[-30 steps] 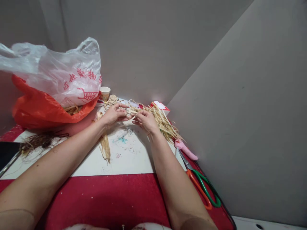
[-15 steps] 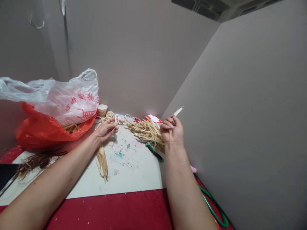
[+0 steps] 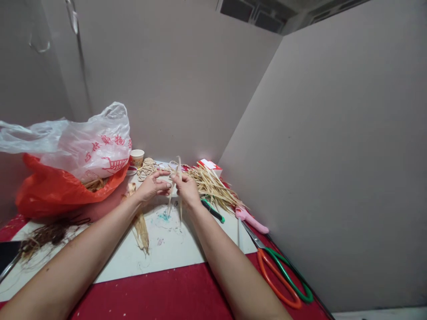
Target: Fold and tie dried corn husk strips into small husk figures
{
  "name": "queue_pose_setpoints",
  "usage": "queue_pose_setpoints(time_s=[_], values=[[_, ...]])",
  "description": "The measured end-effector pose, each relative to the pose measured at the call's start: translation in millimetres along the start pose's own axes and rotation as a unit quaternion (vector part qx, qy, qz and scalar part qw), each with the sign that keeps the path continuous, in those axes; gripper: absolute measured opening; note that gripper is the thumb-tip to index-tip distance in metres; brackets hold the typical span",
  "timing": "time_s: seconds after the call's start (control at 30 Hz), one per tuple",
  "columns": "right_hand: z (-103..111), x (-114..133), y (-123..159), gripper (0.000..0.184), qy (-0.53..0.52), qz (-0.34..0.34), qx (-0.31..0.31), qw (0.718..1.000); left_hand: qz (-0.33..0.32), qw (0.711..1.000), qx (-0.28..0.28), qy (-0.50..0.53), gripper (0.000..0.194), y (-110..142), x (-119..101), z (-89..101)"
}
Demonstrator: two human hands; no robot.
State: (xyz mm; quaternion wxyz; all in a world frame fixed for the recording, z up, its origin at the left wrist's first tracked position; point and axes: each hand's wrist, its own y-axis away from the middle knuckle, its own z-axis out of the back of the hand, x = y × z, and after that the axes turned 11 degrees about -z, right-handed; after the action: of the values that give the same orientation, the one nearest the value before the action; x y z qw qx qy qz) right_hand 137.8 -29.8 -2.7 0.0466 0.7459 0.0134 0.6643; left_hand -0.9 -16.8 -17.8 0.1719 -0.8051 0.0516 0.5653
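Above the white board [image 3: 187, 253], my two hands are close together. My right hand [image 3: 187, 191] pinches pale strips of dried husk [image 3: 180, 209] between thumb and fingers; their ends stick up above the hand and hang below it. My left hand [image 3: 154, 187] faces it from the left, index finger stretched toward the strips and the other fingers curled at a slanting strip. Its exact grip is too small to see clearly. Under the left wrist lies a wider dried husk piece [image 3: 142, 233]. Behind my right hand is a pile of husk strips [image 3: 213, 184].
At left stand a red and white plastic bag [image 3: 96, 149] and dark fibres [image 3: 50, 235]. A paper cup [image 3: 137, 158] and coiled cord [image 3: 147, 168] sit behind. Rightward lie a green-black handled tool [image 3: 213, 211], a pink-handled tool [image 3: 251, 220] and scissors [image 3: 280, 275] by the grey partition [image 3: 316, 178].
My right hand has come left and down with its strip, from apart to beside my left hand. The view has turned slightly right, uncovering the scissors and the pink-handled tool.
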Motion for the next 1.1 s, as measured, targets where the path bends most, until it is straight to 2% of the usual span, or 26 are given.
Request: queue_pose_setpoints(time_s=[0.1,0.2,0.3,0.37,0.43,0.5,0.53,0.57,0.6,0.67,0.73,0.77,0.83,0.9,0.97,1.03,1.1], values=[[19,29,-6,0.021,0.011,0.057,-0.071,0.996,0.001,0.999,-0.032,-0.028,0.050,0,-1,0.2],[49,72,-13,0.030,0.099,0.152,-0.162,0.970,-0.027,0.993,-0.093,-0.064,0.028,-5,3,6.8],[86,110,-18,0.035,0.226,0.227,-0.250,0.914,-0.089,0.979,-0.157,-0.089,0.032,-11,7,16.7],[108,122,-21,0.033,0.367,0.247,-0.302,0.844,-0.136,0.966,-0.196,-0.095,0.036,-14,6,22.7],[126,122,-25,0.030,0.512,0.175,-0.294,0.788,-0.176,0.950,-0.238,-0.104,0.038,-15,3,27.6],[133,113,-28,0.023,0.624,0.064,-0.241,0.741,-0.200,0.931,-0.283,-0.116,0.038,-15,-2,31.7],[132,105,-29,0.020,0.656,0.032,-0.217,0.722,-0.208,0.922,-0.304,-0.121,0.037,-15,-3,33.8],[127,97,-28,0.017,0.672,0.031,-0.202,0.712,-0.214,0.914,-0.322,-0.126,0.037,-16,-4,36.0],[119,89,-27,0.014,0.670,0.058,-0.195,0.714,-0.219,0.906,-0.337,-0.133,0.036,-17,-4,38.3],[91,69,-19,0.014,0.624,0.142,-0.158,0.752,-0.228,0.893,-0.358,-0.147,0.035,-18,-3,43.0],[52,49,-7,0.017,0.562,0.170,-0.037,0.809,-0.232,0.885,-0.372,-0.157,0.032,-20,0,46.9],[31,38,-1,0.018,0.550,0.158,0.034,0.819,-0.234,0.882,-0.378,-0.158,0.029,-21,1,48.2],[-8,18,8,0.019,0.559,0.126,0.144,0.807,-0.237,0.878,-0.386,-0.152,0.018,-21,1,49.5],[-40,0,11,0.022,0.581,0.121,0.157,0.790,-0.240,0.881,-0.386,-0.135,0.006,-20,0,49.5],[-62,-15,9,0.023,0.599,0.106,0.144,0.780,-0.240,0.886,-0.378,-0.119,0.018,-19,-2,49.4],[-74,-28,2,0.020,0.604,0.080,0.137,0.781,-0.236,0.891,-0.372,-0.110,0.027,-17,-4,49.8],[-79,-38,-6,0.015,0.586,0.059,0.144,0.795,-0.230,0.893,-0.372,-0.107,0.028,-17,-6,50.5]])
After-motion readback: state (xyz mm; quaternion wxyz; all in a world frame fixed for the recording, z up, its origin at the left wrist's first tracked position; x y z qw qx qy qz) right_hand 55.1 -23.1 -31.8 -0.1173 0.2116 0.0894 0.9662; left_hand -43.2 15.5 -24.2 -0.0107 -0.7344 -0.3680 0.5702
